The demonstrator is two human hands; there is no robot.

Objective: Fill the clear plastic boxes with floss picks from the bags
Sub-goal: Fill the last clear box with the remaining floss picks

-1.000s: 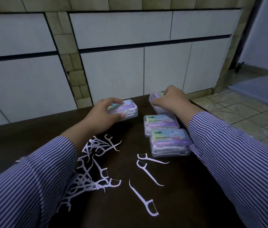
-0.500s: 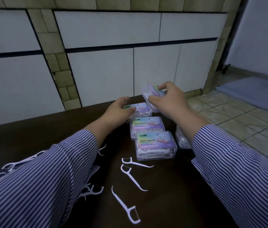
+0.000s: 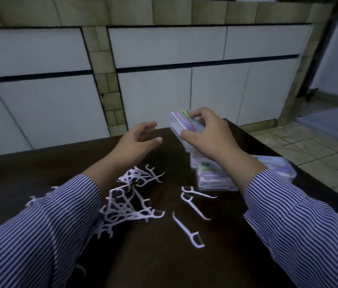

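Both arms reach forward in striped sleeves [image 3: 39, 235], forearms bare from the cuffs. The left hand [image 3: 137, 142] hovers with nothing in it — fingers loosely curved, thumb apart, palm turned toward the right. The right hand [image 3: 207, 134] is raised a little higher, back toward the camera — fingers and thumb curled round a box [image 3: 179, 123].

Dim bluish light, motion blur, wide-angle bending at edges

The right forearm [image 3: 245, 169] hides part of the filled boxes [image 3: 211, 177].
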